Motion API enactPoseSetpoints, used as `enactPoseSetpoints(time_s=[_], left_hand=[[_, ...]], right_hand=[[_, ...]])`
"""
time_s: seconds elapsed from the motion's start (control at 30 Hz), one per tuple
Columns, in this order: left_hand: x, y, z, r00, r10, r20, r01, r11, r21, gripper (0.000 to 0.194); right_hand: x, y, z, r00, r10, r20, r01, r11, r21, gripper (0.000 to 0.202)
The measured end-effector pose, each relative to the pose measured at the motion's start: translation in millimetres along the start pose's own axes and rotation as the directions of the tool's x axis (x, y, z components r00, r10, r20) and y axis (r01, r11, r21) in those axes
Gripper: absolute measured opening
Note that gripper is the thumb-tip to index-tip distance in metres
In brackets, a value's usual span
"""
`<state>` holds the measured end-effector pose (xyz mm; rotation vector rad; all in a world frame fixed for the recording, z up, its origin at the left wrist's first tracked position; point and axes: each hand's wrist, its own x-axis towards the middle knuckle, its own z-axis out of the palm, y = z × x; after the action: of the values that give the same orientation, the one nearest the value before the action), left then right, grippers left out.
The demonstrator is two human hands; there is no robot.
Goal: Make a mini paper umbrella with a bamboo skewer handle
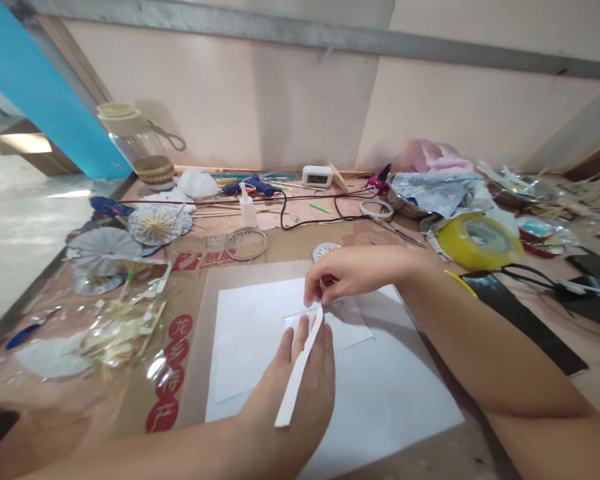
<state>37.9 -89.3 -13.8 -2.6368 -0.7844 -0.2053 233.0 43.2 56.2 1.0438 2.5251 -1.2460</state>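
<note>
A narrow white paper strip [299, 377] slants across the back of my left hand [305, 383]. Its far end is pinched in the bent fingers of my right hand [347, 273], which reaches in from the right. My left hand lies with stretched fingers over white paper sheets [250, 313]; its fingertips are partly covered by the strip. Just ahead of those fingertips, a thin clear or shiny piece [300, 313] rests on the upper sheet. Behind my right hand a small pleated paper disc [325, 250] shows in part.
A glue bottle [248, 210], a tape ring [247, 244] and a glue gun [250, 187] lie beyond the sheets. Pleated paper discs [97, 250] and plastic scraps are at left, near a drink bottle [140, 147]. Yellow tape [460, 241] and a black phone-like slab [525, 320] lie right.
</note>
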Motion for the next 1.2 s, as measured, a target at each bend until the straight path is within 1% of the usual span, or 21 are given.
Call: enactPoseSetpoints(time_s=[0.17, 0.27, 0.33, 0.4, 0.5, 0.53, 0.6, 0.7, 0.77, 0.8, 0.87, 0.97, 1.0, 1.2], left_hand=[[-3.3, -2.6, 4.8, 0.998, 0.010, -0.058, -0.006, 0.998, 0.059, 0.048], [-5.2, -6.8, 15.8, 0.994, 0.039, -0.106, -0.030, 0.996, 0.079, 0.044], [-5.6, -9.2, 26.5, 0.988, 0.032, -0.149, -0.020, 0.997, 0.079, 0.040], [-5.3, -10.3, 36.8, 0.982, 0.020, -0.189, -0.006, 0.997, 0.075, 0.038], [-3.7, -10.3, 44.7, 0.983, -0.005, -0.182, 0.015, 0.998, 0.054, 0.038], [-3.0, -10.5, 44.2, 0.986, -0.020, -0.164, 0.027, 0.999, 0.041, 0.038], [-1.2, -11.6, 38.4, 0.991, -0.030, -0.127, 0.032, 0.999, 0.014, 0.037], [2.5, -14.6, 22.7, 0.996, -0.003, -0.090, 0.001, 1.000, -0.022, 0.038], [4.9, -15.6, 13.9, 0.998, 0.019, -0.063, -0.022, 0.999, -0.037, 0.041], [5.9, -15.4, 11.2, 0.999, 0.026, -0.045, -0.028, 0.999, -0.041, 0.041], [7.0, -13.9, 9.0, 0.999, 0.040, -0.003, -0.040, 0.998, -0.046, 0.042], [7.5, -10.9, 9.4, 0.998, 0.043, 0.041, -0.042, 0.998, -0.041, 0.042], [7.7, -10.4, 9.1, 0.998, 0.047, 0.052, -0.045, 0.998, -0.038, 0.042], [12.8, -12.2, -0.5, 0.995, 0.056, 0.083, -0.054, 0.998, -0.027, 0.037]], right_hand=[[7.0, 1.2, 2.1, 0.998, 0.060, -0.024, -0.060, 0.998, -0.023, 0.010], [9.7, -2.4, 2.9, 0.998, 0.058, -0.029, -0.060, 0.997, -0.047, 0.007], [9.0, -6.7, 4.6, 0.998, 0.054, -0.033, -0.056, 0.996, -0.073, 0.007], [5.8, -12.6, 7.9, 0.995, 0.062, -0.081, -0.073, 0.987, -0.140, 0.009], [0.4, -22.1, 12.4, 0.982, 0.054, -0.180, -0.101, 0.960, -0.262, 0.017], [-0.3, -24.4, 12.7, 0.981, 0.048, -0.187, -0.100, 0.954, -0.281, 0.020], [0.7, -26.1, 10.7, 0.986, 0.053, -0.161, -0.096, 0.956, -0.276, 0.022], [5.3, -20.1, 5.1, 0.992, 0.073, -0.099, -0.091, 0.977, -0.192, 0.022], [6.7, -11.9, 4.6, 0.994, 0.066, -0.084, -0.077, 0.988, -0.135, 0.021], [6.3, -7.5, 6.1, 0.994, 0.056, -0.096, -0.067, 0.992, -0.112, 0.019], [3.5, 0.5, 12.4, 0.986, 0.037, -0.161, -0.050, 0.995, -0.081, 0.017], [-2.3, 8.0, 24.3, 0.960, -0.002, -0.281, -0.011, 0.999, -0.046, 0.014], [-3.7, 9.3, 27.6, 0.953, -0.016, -0.304, 0.005, 0.999, -0.037, 0.014], [-2.6, 12.8, 37.4, 0.938, -0.079, -0.337, 0.075, 0.997, -0.025, 0.012]])
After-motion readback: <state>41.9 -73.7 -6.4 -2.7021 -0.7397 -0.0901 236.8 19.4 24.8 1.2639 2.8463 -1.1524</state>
